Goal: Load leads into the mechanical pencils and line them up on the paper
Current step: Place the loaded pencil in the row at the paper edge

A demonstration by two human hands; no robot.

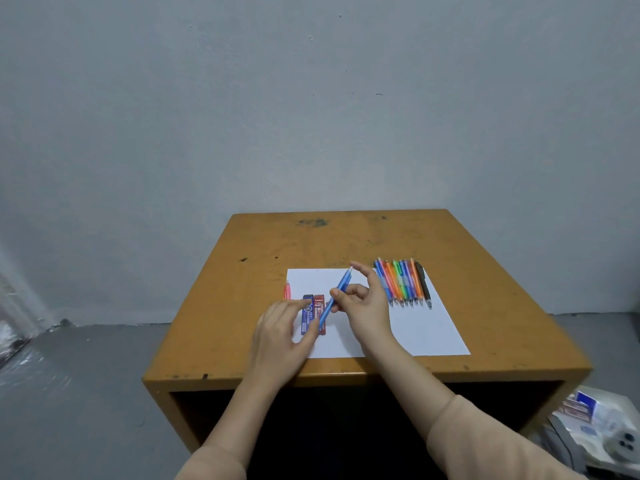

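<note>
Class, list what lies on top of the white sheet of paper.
A row of pencils at its far right, two lead cases near its left. The left hand and right hand, holding a blue pencil, hide part of the paper.

The upper part of the frame is filled by a plain pale grey wall (311, 98), which is marked with a few small dark specks and lit evenly, without hard shadows. A grey floor (86, 368) is seen at the lower left, where a crinkled, shiny sheet (14, 327) is caught at the left edge of the frame. The centre is taken by a box-like worktop (491, 271) painted ochre, its top scuffed and smudged with dark stains and its front left open and dark. A heap of white and blue packaging (602, 424) is seen at the lower right.
</note>
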